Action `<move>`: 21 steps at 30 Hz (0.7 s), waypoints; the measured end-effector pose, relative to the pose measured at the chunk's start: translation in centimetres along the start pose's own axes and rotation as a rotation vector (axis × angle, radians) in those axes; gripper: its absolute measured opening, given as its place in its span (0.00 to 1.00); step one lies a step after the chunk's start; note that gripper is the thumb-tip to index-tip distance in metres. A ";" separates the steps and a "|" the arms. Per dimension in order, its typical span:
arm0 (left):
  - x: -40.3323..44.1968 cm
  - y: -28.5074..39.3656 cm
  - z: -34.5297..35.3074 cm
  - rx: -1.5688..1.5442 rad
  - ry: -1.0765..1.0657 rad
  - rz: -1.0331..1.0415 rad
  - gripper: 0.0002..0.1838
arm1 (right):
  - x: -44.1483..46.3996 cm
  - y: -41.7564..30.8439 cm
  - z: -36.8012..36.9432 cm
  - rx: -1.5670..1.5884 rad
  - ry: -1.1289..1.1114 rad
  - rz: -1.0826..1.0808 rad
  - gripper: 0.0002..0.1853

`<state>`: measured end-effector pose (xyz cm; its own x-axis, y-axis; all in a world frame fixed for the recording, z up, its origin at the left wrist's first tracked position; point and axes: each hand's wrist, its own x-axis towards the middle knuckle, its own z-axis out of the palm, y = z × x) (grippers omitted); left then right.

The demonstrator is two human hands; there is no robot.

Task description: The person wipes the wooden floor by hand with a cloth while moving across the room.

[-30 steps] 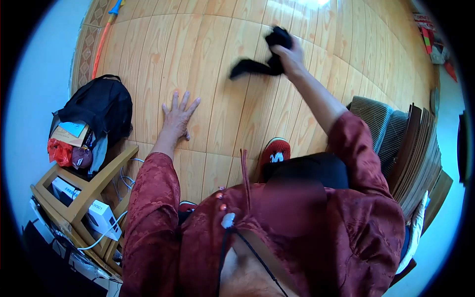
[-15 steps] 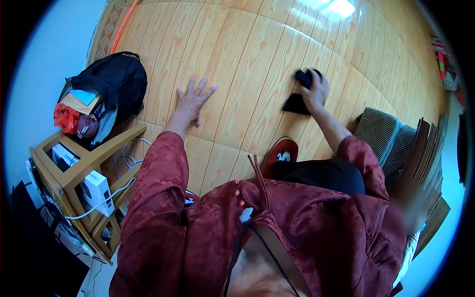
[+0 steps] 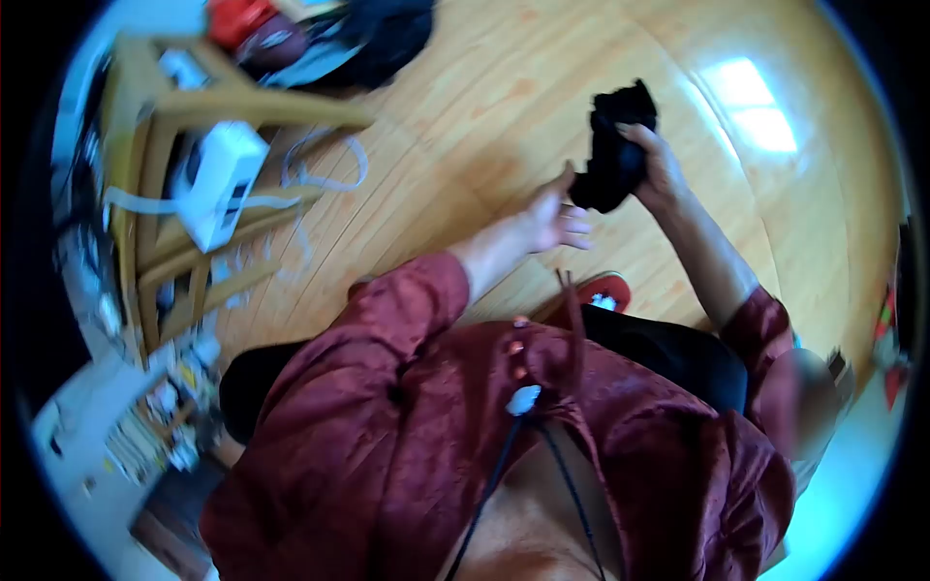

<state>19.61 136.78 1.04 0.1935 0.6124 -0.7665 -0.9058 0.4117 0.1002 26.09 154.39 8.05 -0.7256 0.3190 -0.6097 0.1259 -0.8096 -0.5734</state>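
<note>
A piece of black cloth [image 3: 615,150], bunched and hanging in folds, is held up over the wood-patterned floor [image 3: 484,97]. My right hand [image 3: 663,172] grips its right side, with the thumb lying over the front. Just left of the cloth's lower corner is my left hand [image 3: 554,219], fingers apart and thumb pointing up. Whether that thumb touches the cloth I cannot tell. Below my hands a red slipper [image 3: 605,290] shows on my foot.
At the left stands a wooden frame [image 3: 252,108] with a white box [image 3: 228,184] and a white cable [image 3: 354,160]. A dark bag [image 3: 392,44] sits at the upper left. Small items lie on a shelf [image 3: 140,436] at the lower left.
My right hand has lifted the black cloth off the floor. My left hand has left the floor and moved right, close to the cloth. The view has shifted.
</note>
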 end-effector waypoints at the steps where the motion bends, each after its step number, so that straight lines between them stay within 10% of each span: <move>1: -0.2 0.2 -0.2 -0.120 -0.128 0.021 0.60 | -0.2 0.3 1.2 -0.088 -0.042 -0.018 0.26; 7: -4.8 2.4 1.4 -0.296 -0.438 0.414 0.57 | -0.7 3.5 6.0 -0.718 -0.122 -0.199 0.37; 13: -5.4 1.7 -2.6 -0.280 -0.224 0.474 0.45 | 0.3 5.4 8.9 -1.171 -0.407 -0.160 0.43; 17: -9.1 2.4 -8.2 -0.293 -0.343 0.465 0.25 | 1.3 6.8 10.8 -0.843 -0.635 0.047 0.47; 21: -14.8 1.5 -12.6 -0.143 0.208 0.595 0.23 | 2.4 7.0 10.2 -0.923 -0.541 0.171 0.42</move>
<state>10.61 119.85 4.55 -0.4211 0.5586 -0.7146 -0.8799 -0.0603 0.4714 18.34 144.48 8.15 -0.8241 -0.2057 -0.5278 0.5499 -0.0674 -0.8325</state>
